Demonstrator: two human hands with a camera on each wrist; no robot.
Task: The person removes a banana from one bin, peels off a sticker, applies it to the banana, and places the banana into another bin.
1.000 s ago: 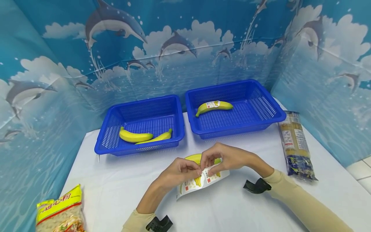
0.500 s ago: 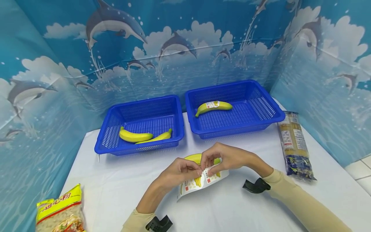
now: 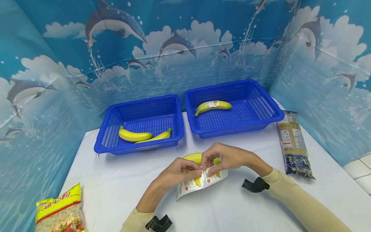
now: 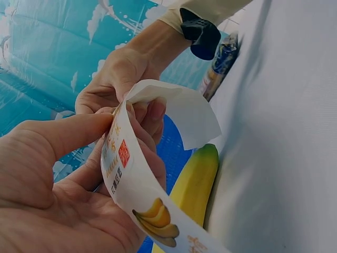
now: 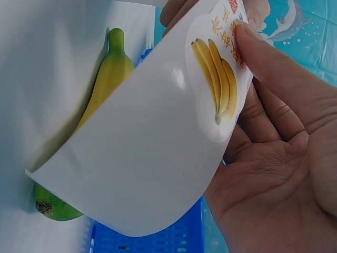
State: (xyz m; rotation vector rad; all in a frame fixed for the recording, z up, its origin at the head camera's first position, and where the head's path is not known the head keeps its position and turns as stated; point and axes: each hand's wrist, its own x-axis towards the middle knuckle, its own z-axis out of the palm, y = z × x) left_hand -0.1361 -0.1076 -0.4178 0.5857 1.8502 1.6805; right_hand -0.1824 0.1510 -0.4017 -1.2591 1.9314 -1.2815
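A white sheet of banana-print stickers (image 3: 189, 189) is held up between my two hands over the table. My left hand (image 3: 178, 175) pinches its upper edge near the middle, thumb in front and fingers behind. Close beside it my right hand (image 3: 227, 158) pinches the same edge, thumb on a sticker. The sheet curves, and its blank part (image 5: 137, 142) shows large in the right wrist view. Just behind the hands a yellow banana (image 3: 192, 158) with green ends lies on the white table, partly hidden by fingers and sheet. Whether a sticker has lifted from the backing I cannot tell.
The left blue basket (image 3: 139, 149) holds two bananas (image 3: 135, 136). In the right blue basket (image 3: 237, 129) lies one banana (image 3: 223, 105) bearing a sticker (image 3: 212, 104). A yellow-topped food bag (image 3: 61, 209) sits front left, a long clear packet (image 3: 294, 145) at right. Dolphin-print curtain (image 3: 174, 71) surrounds the table.
Both hands keep their hold on the sticker sheet with hardly any movement. The whole head view has shifted very slightly.
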